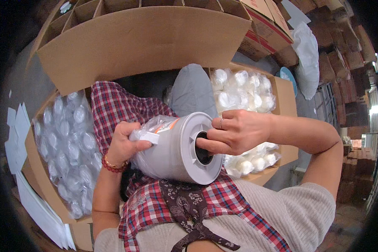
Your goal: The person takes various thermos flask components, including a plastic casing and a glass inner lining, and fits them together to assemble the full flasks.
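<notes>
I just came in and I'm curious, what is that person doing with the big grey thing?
A person holds a grey plastic canister on their lap. The left hand grips its end wrapped in a clear plastic bag, and the right hand has fingers poking into the dark hole in its round end. Open cardboard boxes of bagged clear pieces and bagged white pieces sit on either side.

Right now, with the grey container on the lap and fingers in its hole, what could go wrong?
1. The grey container rests tilted on the lap, steadied only by the left hand on its plastic wrap; the wrap may slip and the container could roll off.
2. The right hand has fingers in the dark centre hole; a sudden twist might pinch them.
</notes>
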The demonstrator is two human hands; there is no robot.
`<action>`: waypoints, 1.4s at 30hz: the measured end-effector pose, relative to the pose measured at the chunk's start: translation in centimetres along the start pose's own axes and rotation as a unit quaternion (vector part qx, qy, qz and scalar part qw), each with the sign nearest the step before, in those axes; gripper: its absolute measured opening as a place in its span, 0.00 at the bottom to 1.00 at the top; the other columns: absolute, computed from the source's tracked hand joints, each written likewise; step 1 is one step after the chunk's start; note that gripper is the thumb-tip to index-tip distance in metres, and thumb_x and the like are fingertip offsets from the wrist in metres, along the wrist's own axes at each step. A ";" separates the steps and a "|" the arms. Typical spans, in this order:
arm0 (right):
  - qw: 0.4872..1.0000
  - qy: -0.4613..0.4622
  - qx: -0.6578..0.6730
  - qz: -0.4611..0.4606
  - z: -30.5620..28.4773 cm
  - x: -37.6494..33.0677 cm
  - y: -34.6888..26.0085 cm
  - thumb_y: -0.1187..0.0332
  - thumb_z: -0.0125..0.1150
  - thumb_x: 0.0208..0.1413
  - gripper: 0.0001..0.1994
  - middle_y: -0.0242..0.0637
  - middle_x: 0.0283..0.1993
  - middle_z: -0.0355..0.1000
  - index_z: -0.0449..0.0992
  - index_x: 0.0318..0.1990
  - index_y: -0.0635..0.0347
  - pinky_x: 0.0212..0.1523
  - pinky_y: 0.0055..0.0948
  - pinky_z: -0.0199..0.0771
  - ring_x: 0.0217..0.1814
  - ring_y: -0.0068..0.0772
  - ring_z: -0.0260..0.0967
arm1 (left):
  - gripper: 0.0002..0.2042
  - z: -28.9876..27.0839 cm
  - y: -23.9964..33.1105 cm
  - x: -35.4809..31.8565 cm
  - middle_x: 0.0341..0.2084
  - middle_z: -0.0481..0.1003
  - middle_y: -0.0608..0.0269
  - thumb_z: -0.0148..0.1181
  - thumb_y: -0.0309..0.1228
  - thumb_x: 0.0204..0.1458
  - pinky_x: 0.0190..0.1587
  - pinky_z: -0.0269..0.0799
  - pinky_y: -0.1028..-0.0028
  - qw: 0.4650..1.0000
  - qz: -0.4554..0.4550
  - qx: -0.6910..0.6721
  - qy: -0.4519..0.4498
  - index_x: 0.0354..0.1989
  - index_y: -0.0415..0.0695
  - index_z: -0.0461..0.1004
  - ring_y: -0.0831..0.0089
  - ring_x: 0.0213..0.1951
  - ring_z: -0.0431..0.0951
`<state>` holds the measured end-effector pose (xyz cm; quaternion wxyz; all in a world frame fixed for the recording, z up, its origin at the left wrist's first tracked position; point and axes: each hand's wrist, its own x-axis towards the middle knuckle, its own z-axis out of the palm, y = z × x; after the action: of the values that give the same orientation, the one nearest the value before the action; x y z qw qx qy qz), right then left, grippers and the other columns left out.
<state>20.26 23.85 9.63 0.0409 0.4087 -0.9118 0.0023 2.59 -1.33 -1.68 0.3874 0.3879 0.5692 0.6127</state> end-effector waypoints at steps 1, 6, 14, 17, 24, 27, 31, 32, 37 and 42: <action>0.999 0.015 0.035 0.027 0.1 0.1 0.1 0.63 0.57 0.52 0.13 0.27 0.24 0.62 0.71 0.42 0.60 0.20 0.24 0.65 0.23 0.24 0.64 | 0.16 0.1 -0.1 -0.1 0.14 0.71 0.72 0.73 0.38 0.40 0.22 0.62 0.79 1.000 -0.016 -0.025 0.006 0.19 0.39 0.73 0.86 0.20 0.68; 0.951 0.053 0.183 0.243 1.7 -0.1 1.2 0.60 0.56 0.58 0.10 0.37 0.21 0.65 0.72 0.33 0.58 0.22 0.35 0.69 0.22 0.39 0.68 | 0.12 3.7 2.1 -1.0 0.15 0.73 0.62 0.72 0.34 0.43 0.22 0.66 0.78 0.991 0.051 0.126 0.015 0.24 0.37 0.77 0.81 0.18 0.73; 0.921 0.007 0.312 0.235 -0.1 -0.7 1.3 0.61 0.63 0.51 0.16 0.37 0.37 0.70 0.71 0.40 0.63 0.31 0.34 0.74 0.36 0.40 0.72 | 0.10 1.1 0.7 -0.5 0.19 0.77 0.66 0.71 0.31 0.44 0.24 0.66 0.79 1.000 -0.009 0.027 0.011 0.29 0.36 0.79 0.86 0.22 0.73; 0.960 -0.019 0.163 0.226 0.4 -0.8 0.4 0.60 0.63 0.52 0.16 0.38 0.37 0.70 0.72 0.40 0.63 0.32 0.35 0.74 0.35 0.40 0.72 | 0.10 1.5 1.4 -0.1 0.19 0.77 0.66 0.70 0.31 0.44 0.25 0.67 0.80 0.999 -0.004 0.052 -0.016 0.29 0.37 0.79 0.87 0.23 0.73; 0.679 -0.034 0.460 0.571 4.7 -2.1 -1.5 0.55 0.53 0.60 0.19 0.40 0.26 0.69 0.75 0.36 0.66 0.30 0.32 0.68 0.27 0.34 0.69 | 0.16 7.1 0.7 -2.3 0.14 0.72 0.56 0.71 0.39 0.43 0.19 0.67 0.71 0.918 0.168 0.339 0.118 0.21 0.40 0.74 0.63 0.16 0.74; 0.535 -0.022 0.575 0.619 6.5 -2.8 -2.0 0.50 0.50 0.62 0.23 0.34 0.22 0.68 0.75 0.33 0.67 0.24 0.27 0.65 0.23 0.24 0.64 | 0.16 7.9 0.7 -1.7 0.11 0.69 0.58 0.71 0.39 0.43 0.17 0.65 0.68 0.896 0.216 0.372 0.113 0.18 0.43 0.70 0.62 0.13 0.71; 0.436 -0.030 0.661 0.609 6.5 -4.4 -1.4 0.50 0.53 0.61 0.23 0.32 0.22 0.67 0.76 0.32 0.66 0.19 0.23 0.59 0.18 0.19 0.60 | 0.14 7.2 0.7 -1.2 0.14 0.71 0.59 0.73 0.38 0.39 0.20 0.67 0.70 0.905 0.189 0.377 0.060 0.22 0.42 0.75 0.63 0.15 0.74; 0.467 -0.062 0.650 0.597 4.7 -3.8 -0.7 0.49 0.53 0.60 0.23 0.31 0.21 0.67 0.75 0.32 0.66 0.19 0.23 0.60 0.18 0.19 0.60 | 0.14 6.4 0.5 -1.4 0.15 0.72 0.59 0.74 0.37 0.38 0.21 0.68 0.71 0.910 0.176 0.372 0.051 0.25 0.41 0.77 0.64 0.16 0.75; 0.876 0.073 0.328 0.347 0.0 -2.3 -1.5 0.56 0.65 0.51 0.17 0.36 0.37 0.71 0.75 0.44 0.56 0.31 0.29 0.73 0.32 0.32 0.72 | 0.14 2.3 1.2 -0.1 0.15 0.74 0.55 0.73 0.36 0.41 0.20 0.66 0.76 0.981 0.098 0.166 0.012 0.23 0.37 0.77 0.73 0.16 0.75; 0.972 0.040 0.140 0.185 -0.3 -1.4 -2.5 0.60 0.66 0.45 0.18 0.29 0.47 0.69 0.73 0.46 0.48 0.30 0.27 0.75 0.37 0.29 0.71 | 0.13 0.7 0.6 0.5 0.12 0.71 0.58 0.72 0.34 0.41 0.21 0.64 0.77 0.992 0.059 0.095 -0.053 0.21 0.37 0.76 0.78 0.16 0.72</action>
<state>23.06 23.28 9.79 0.0184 0.2342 -0.9598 0.1534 3.05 -0.62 -1.02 0.3413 0.4878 0.5795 0.5565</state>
